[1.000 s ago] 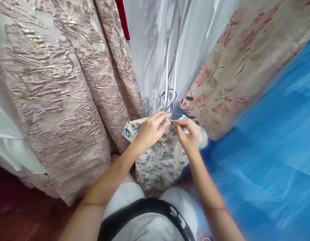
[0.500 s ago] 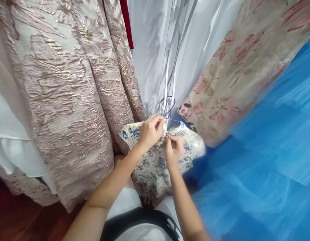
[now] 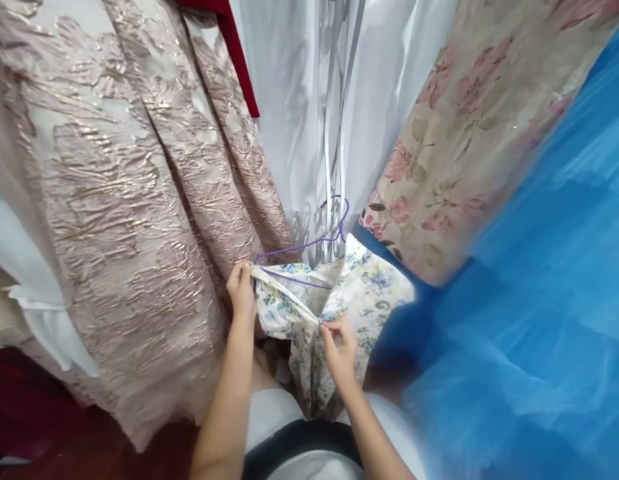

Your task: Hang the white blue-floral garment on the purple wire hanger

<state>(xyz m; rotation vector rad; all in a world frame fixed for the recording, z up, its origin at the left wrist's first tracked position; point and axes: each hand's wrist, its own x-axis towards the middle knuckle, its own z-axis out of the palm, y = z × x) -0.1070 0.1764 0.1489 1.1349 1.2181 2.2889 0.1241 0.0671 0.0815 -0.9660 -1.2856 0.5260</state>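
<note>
A white floral blouse (image 3: 382,293) with blue and yellow flowers hangs in front of me on a purple hanger (image 3: 299,247). My left hand (image 3: 241,287) is closed on the blouse's left shoulder edge, beside the hanger's left end. Lower down, at the point of the V-shaped neckline, my right hand (image 3: 339,343) pinches the front edge of the cloth. The hanger's left arm shows bare above the neckline, while its right arm is hidden inside the blouse.
A pink and gold brocade garment (image 3: 114,220) hangs at left, with a red strip of cloth (image 3: 242,67) behind it. White fabric with long ribbons (image 3: 334,147) hangs at the back. At right are a beige floral garment (image 3: 449,153) and blue tulle (image 3: 549,293).
My left hand has moved left and down, from the collar to the left shoulder edge. My right hand has dropped lower with the neckline, which is spread wider, uncovering the hanger's left arm.
</note>
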